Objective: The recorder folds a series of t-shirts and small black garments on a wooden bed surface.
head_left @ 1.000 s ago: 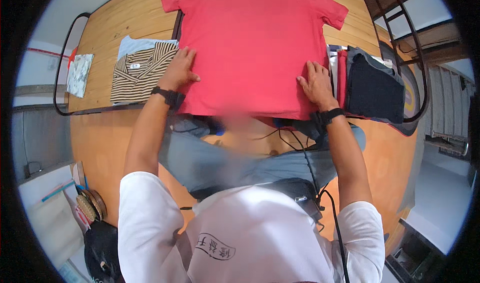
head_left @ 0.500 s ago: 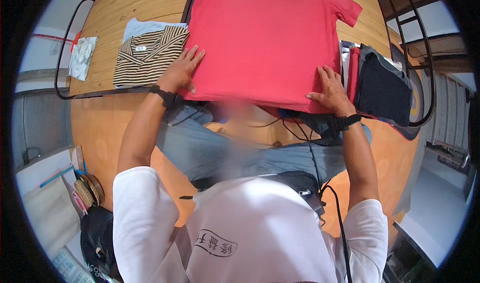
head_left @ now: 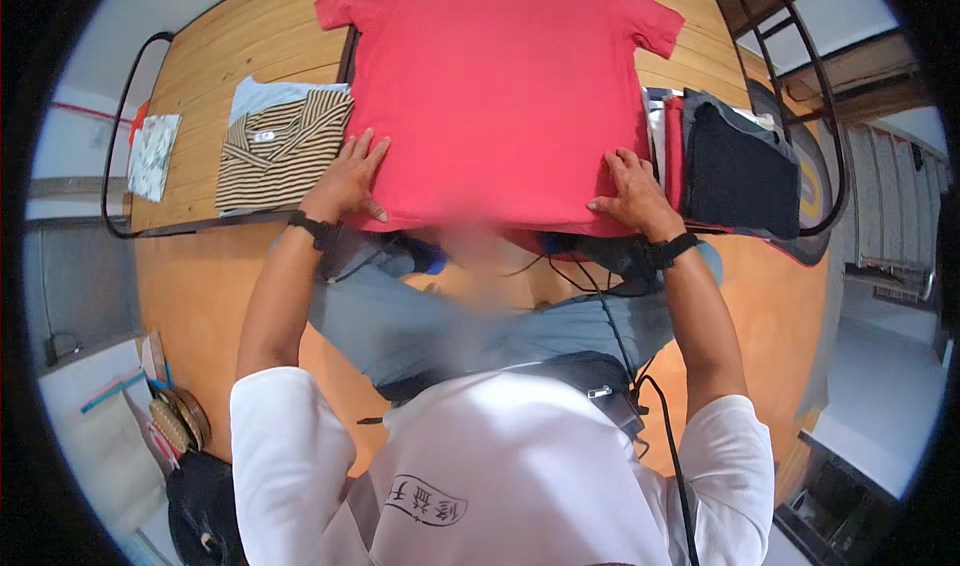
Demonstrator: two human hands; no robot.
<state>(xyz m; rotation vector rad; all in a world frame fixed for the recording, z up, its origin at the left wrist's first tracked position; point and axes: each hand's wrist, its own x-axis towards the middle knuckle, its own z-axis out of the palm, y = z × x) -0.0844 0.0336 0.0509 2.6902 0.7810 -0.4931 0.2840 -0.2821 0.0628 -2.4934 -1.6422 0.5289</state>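
Note:
A red short-sleeved T-shirt [head_left: 500, 106] lies spread out flat on the wooden table, its hem toward me. My left hand [head_left: 350, 178] rests open on the shirt's lower left corner, fingers spread and thumb near the hem. On the lower right corner lies my right hand [head_left: 635, 194], also open with its fingers apart. Just left of the left hand sits a folded yellow-and-black striped collared shirt [head_left: 270, 161], with a light blue garment [head_left: 270, 96] showing behind it. Beside my right hand is a row of folded clothes, the nearest a dark navy one [head_left: 740, 176].
A patterned pale packet or cloth [head_left: 155, 151] lies at the table's left end. Black metal rails [head_left: 112, 156] curve up at both table ends. A black cable [head_left: 672, 456] runs down past my right side. Bags and a hat [head_left: 185, 418] sit at lower left.
The view has shifted, so the table and shirt sit slightly lower and further left in the picture. Both hands stay on the shirt's lower corners.

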